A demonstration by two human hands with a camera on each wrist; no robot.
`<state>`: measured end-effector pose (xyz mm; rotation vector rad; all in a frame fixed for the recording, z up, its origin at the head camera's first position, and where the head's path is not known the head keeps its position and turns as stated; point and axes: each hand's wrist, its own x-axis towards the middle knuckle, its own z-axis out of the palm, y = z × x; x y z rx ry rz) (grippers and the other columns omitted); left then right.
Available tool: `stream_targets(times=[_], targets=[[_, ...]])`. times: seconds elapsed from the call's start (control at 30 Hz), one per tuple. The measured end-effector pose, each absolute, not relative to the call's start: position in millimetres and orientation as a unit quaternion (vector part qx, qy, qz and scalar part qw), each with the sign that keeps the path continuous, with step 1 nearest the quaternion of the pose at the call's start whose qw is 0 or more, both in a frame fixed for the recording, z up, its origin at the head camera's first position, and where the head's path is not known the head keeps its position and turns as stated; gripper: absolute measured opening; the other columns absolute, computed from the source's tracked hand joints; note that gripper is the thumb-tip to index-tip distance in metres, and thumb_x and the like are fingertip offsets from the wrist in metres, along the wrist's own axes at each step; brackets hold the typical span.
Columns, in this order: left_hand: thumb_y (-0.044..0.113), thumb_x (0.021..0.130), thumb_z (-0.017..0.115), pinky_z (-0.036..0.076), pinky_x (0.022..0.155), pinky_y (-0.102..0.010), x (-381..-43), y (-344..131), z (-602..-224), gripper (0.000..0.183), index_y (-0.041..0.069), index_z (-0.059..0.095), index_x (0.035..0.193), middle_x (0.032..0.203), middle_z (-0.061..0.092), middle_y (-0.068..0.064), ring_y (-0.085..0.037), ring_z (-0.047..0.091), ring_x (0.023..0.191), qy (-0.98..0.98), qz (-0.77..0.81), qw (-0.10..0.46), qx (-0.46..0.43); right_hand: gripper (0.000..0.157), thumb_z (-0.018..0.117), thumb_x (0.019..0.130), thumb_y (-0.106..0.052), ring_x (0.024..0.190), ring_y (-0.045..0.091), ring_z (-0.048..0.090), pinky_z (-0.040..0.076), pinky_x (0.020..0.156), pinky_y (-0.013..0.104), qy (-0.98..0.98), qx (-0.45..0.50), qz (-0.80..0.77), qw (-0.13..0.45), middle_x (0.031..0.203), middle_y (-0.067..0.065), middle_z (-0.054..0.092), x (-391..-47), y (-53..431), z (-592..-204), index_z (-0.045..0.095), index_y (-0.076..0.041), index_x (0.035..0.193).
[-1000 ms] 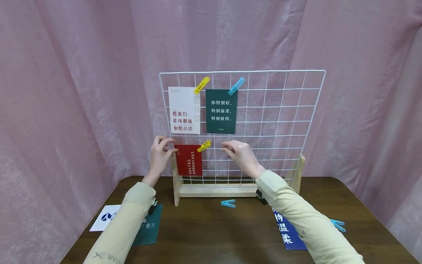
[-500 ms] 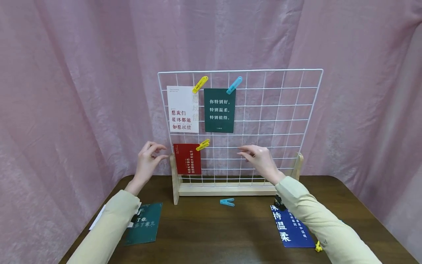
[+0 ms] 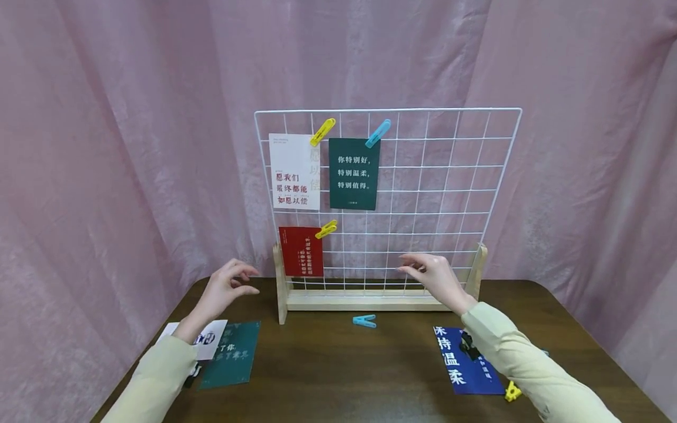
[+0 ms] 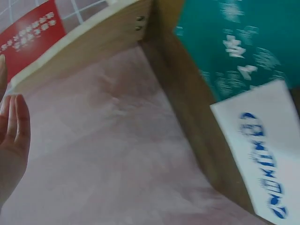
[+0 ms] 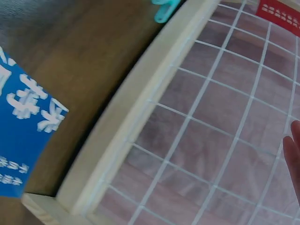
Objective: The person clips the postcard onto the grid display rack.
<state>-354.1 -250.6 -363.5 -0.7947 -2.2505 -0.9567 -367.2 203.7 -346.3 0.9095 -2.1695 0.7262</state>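
Observation:
My left hand (image 3: 226,288) is left of the wire grid's wooden foot, fingers loosely bent and nothing between them. Before the grid's lower right part hangs my right hand (image 3: 435,277), also holding nothing. On the white wire grid (image 3: 418,190), a red card (image 3: 302,252) is held at its upper right corner by a yellow clothespin (image 3: 326,229). Above it are a white card (image 3: 294,171) under a yellow clothespin (image 3: 322,132) and a dark green card (image 3: 353,174) under a blue clothespin (image 3: 378,133).
A white card (image 4: 258,150) overlaps a green card (image 3: 233,358) at the table's left. A blue card (image 3: 465,367) lies at the right beside a yellow clothespin (image 3: 512,391). A blue clothespin (image 3: 364,321) lies before the grid's wooden base (image 3: 365,304). Pink curtain hangs behind.
My left hand has left the red card's edge and moved down and left. My right hand has moved right and lower, away from the red card. The red card stays clipped.

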Motion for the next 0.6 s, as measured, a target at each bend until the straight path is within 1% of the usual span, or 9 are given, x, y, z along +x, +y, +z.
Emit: stream_targets(times=[0.1,0.2,0.27,0.4,0.47,0.6], targets=[[0.003,0.067,0.078,0.049,0.063,-0.040,-351.9,-260.9,-373.7,0.032,0.007,0.065,0.096,0.089,0.055,0.000,-0.024,0.052,0.077,-0.852,-0.358,0.248,-0.290,0.024,0.071,0.077,-0.004,0.068,0.011,0.060,0.049,0.057,0.027,-0.832,0.355,0.282,0.319,0.088,0.006,0.066,-367.4,204.9,-355.8,0.066,-0.003,0.101],[0.007,0.068,0.078,0.048,0.064,-0.041,-351.2,-272.8,-383.5,0.031,0.007,0.065,0.096,0.090,0.056,0.000,-0.024,0.052,0.079,-0.862,-0.359,0.233,-0.271,0.024,0.071,0.077,-0.002,0.070,0.011,0.061,0.050,0.058,0.028,-0.828,0.365,0.294,0.309,0.089,0.006,0.066,-368.0,204.5,-366.4,0.066,-0.001,0.100],[0.007,0.069,0.078,0.048,0.065,-0.042,-352.9,-282.3,-390.8,0.031,0.007,0.064,0.097,0.091,0.056,-0.004,-0.027,0.053,0.080,-0.865,-0.365,0.225,-0.260,0.024,0.072,0.076,-0.003,0.071,0.010,0.061,0.050,0.059,0.029,-0.826,0.368,0.299,0.305,0.089,0.004,0.066,-369.0,203.1,-373.8,0.067,-0.003,0.099],[0.008,0.068,0.078,0.047,0.068,-0.044,-358.5,-304.4,-405.9,0.033,0.005,0.064,0.098,0.093,0.057,-0.009,-0.029,0.054,0.081,-0.871,-0.370,0.215,-0.241,0.024,0.074,0.074,-0.007,0.070,0.009,0.060,0.051,0.058,0.032,-0.825,0.372,0.308,0.293,0.086,0.004,0.066,-370.6,198.2,-388.4,0.067,-0.004,0.097],[0.009,0.068,0.078,0.046,0.069,-0.043,-360.3,-316.3,-413.0,0.034,0.005,0.064,0.099,0.094,0.057,-0.009,-0.028,0.054,0.082,-0.877,-0.365,0.211,-0.230,0.024,0.075,0.074,-0.009,0.068,0.011,0.060,0.050,0.057,0.033,-0.828,0.373,0.309,0.282,0.084,0.006,0.066,-370.9,194.8,-394.9,0.067,-0.003,0.096],[0.009,0.068,0.078,0.045,0.071,-0.041,-359.8,-337.1,-424.6,0.034,0.005,0.064,0.099,0.094,0.057,-0.011,-0.027,0.053,0.083,-0.892,-0.355,0.204,-0.190,0.024,0.073,0.076,-0.011,0.071,0.014,0.060,0.050,0.059,0.032,-0.840,0.368,0.319,0.238,0.086,0.008,0.066,-370.1,188.2,-405.7,0.067,-0.002,0.098]])
